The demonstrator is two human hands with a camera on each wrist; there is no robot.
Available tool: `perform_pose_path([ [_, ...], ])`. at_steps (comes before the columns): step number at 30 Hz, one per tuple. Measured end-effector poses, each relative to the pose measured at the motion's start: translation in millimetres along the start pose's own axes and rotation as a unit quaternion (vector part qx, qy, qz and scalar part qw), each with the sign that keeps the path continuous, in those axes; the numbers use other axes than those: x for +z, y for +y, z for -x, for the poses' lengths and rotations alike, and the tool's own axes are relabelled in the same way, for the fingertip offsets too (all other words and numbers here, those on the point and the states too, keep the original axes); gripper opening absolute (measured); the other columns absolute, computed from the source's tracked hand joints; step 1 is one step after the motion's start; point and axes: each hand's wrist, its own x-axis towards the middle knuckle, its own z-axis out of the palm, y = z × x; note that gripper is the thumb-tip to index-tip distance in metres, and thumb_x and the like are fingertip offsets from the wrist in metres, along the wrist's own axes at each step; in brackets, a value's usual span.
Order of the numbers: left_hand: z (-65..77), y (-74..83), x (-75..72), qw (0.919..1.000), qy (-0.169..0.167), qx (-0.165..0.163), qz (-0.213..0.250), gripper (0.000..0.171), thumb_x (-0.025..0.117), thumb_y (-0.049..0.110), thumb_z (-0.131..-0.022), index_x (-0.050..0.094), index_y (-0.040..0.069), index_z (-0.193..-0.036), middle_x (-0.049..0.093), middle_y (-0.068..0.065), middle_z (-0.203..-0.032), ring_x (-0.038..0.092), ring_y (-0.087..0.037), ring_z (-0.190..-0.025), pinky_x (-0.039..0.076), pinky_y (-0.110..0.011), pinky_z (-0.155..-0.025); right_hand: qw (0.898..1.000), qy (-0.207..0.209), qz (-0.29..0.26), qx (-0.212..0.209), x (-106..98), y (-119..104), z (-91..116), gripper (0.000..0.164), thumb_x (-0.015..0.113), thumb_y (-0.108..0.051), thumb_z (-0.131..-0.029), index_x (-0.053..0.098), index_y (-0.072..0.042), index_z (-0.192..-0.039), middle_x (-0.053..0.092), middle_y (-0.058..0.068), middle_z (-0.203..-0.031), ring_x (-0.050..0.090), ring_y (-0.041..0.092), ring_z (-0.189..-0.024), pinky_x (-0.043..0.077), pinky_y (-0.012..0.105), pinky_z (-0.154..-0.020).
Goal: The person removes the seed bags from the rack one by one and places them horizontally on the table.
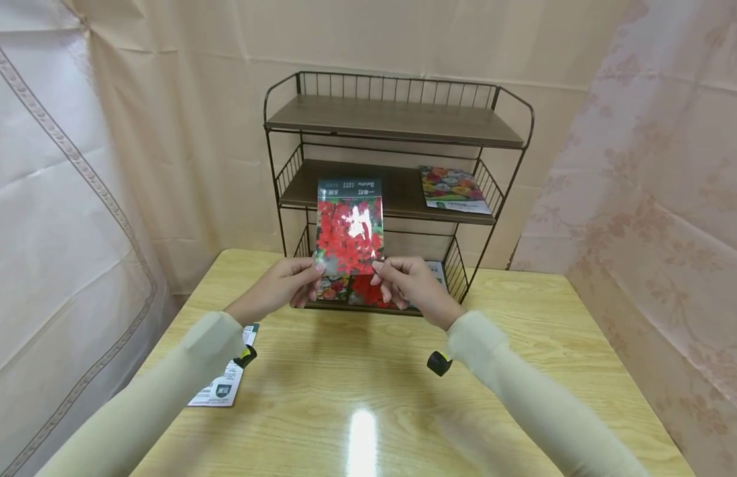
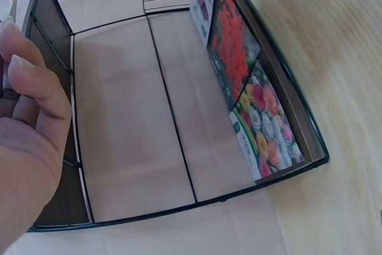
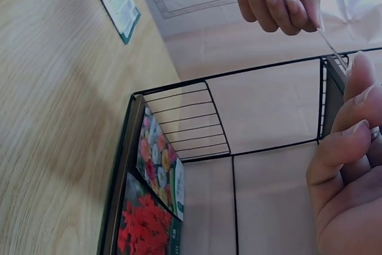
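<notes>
A glossy seed packet [image 1: 349, 228] with red flowers and a dark top band is held up in front of the wire shelf rack, its printed face toward the head camera. My left hand [image 1: 287, 281] pinches its lower left corner between thumb and fingers. At the lower right corner, my right hand [image 1: 412, 281] has the same kind of pinch. From the right wrist view, the packet [image 3: 332, 48] appears edge-on as a thin line between both hands. It overlaps the middle shelf [image 1: 398, 185] in the head view.
On the middle shelf's right lies a packet of multicoloured flowers [image 1: 454, 185]. The bottom shelf bears a mixed-flower packet [image 2: 268, 126], a red-flower packet [image 2: 230, 37] and a third packet [image 2: 203, 1]. Another packet [image 1: 225, 384] lies on the wooden table [image 1: 344, 371], partly behind my left sleeve.
</notes>
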Motion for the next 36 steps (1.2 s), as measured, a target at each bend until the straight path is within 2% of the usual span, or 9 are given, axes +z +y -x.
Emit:
perform_pose_path([
  [4,5.1,-4.7,0.1,0.9999,0.006,-0.002,-0.011,0.052,0.049,0.039,-0.110,0.056,-0.010,-0.096,0.063,-0.022,-0.080,0.052,-0.018,-0.056,0.045,-0.027,-0.052,1.000,-0.003,0.005,-0.001,4.3,2.6,2.9,0.041,0.058,-0.038,-0.107,0.070,-0.002,-0.094,0.061,0.011,-0.068,0.040,0.015,-0.048,0.038,0.028,-0.047],
  [11,18.7,-9.8,-1.3,0.9997,0.001,0.006,-0.022,0.042,0.050,0.037,-0.110,0.062,0.002,-0.091,0.063,-0.014,-0.078,0.052,-0.019,-0.055,0.046,-0.030,-0.051,1.000,-0.019,-0.003,-0.020,14.8,10.6,6.0,0.042,0.059,-0.040,-0.106,0.070,-0.002,-0.094,0.061,0.013,-0.068,0.035,0.015,-0.046,0.035,0.028,-0.047],
  [15,27.7,-14.5,-3.6,0.9993,-0.003,0.008,-0.036,0.042,0.049,0.036,-0.111,0.063,0.002,-0.090,0.062,-0.013,-0.075,0.053,-0.021,-0.054,0.045,-0.030,-0.050,0.999,-0.033,0.001,-0.024,21.1,17.8,6.3,0.042,0.059,-0.040,-0.106,0.071,-0.002,-0.092,0.061,0.013,-0.067,0.034,0.016,-0.046,0.036,0.027,-0.047],
  [19,37.6,-20.9,-6.6,0.9989,-0.012,0.003,-0.046,0.041,0.049,0.034,-0.111,0.064,0.003,-0.089,0.061,-0.012,-0.072,0.053,-0.023,-0.054,0.045,-0.030,-0.051,0.998,-0.056,0.009,-0.028,28.7,24.6,7.3,0.046,0.057,-0.038,-0.107,0.067,0.001,-0.085,0.061,0.019,-0.069,0.036,0.016,-0.046,0.038,0.027,-0.048],
  [22,43.7,-26.4,-8.0,0.9986,-0.019,0.000,-0.049,0.041,0.048,0.035,-0.111,0.064,0.005,-0.088,0.060,-0.013,-0.070,0.053,-0.025,-0.054,0.046,-0.031,-0.051,0.997,-0.067,0.015,-0.031,33.2,28.9,8.5,0.045,0.056,-0.036,-0.108,0.066,0.001,-0.084,0.061,0.022,-0.070,0.037,0.016,-0.046,0.037,0.027,-0.047],
  [27,55.1,-36.2,-8.3,0.9983,-0.028,-0.001,-0.050,0.040,0.047,0.033,-0.112,0.064,0.005,-0.088,0.059,-0.020,-0.071,0.053,-0.036,-0.055,0.047,-0.035,-0.051,0.996,-0.075,0.036,-0.028,39.7,32.5,10.3,0.039,0.057,-0.037,-0.107,0.073,-0.005,-0.092,0.062,0.019,-0.069,0.038,0.016,-0.046,0.037,0.030,-0.046],
  [29,60.5,-40.9,-7.7,0.9981,-0.033,-0.004,-0.051,0.041,0.046,0.032,-0.112,0.063,0.004,-0.088,0.059,-0.021,-0.071,0.052,-0.038,-0.055,0.047,-0.037,-0.051,0.995,-0.083,0.047,-0.022,42.9,34.7,10.6,0.040,0.058,-0.038,-0.107,0.072,-0.006,-0.090,0.063,0.018,-0.069,0.039,0.016,-0.047,0.037,0.029,-0.046],
  [34,71.0,-52.8,-5.1,0.9977,-0.040,-0.016,-0.053,0.041,0.046,0.032,-0.112,0.063,0.003,-0.088,0.060,-0.011,-0.070,0.053,-0.029,-0.053,0.046,-0.035,-0.049,0.993,-0.099,0.062,0.000,51.0,43.9,14.0,0.043,0.058,-0.040,-0.106,0.070,-0.006,-0.083,0.064,0.019,-0.071,0.040,0.016,-0.048,0.038,0.029,-0.047],
  [36,74.1,-57.1,-4.4,0.9976,-0.041,-0.020,-0.053,0.041,0.046,0.032,-0.112,0.063,0.003,-0.089,0.060,-0.009,-0.070,0.053,-0.028,-0.053,0.046,-0.034,-0.049,0.993,-0.100,0.060,0.009,54.4,47.7,16.3,0.041,0.057,-0.039,-0.107,0.072,-0.007,-0.085,0.064,0.018,-0.070,0.040,0.015,-0.047,0.037,0.029,-0.046],
])
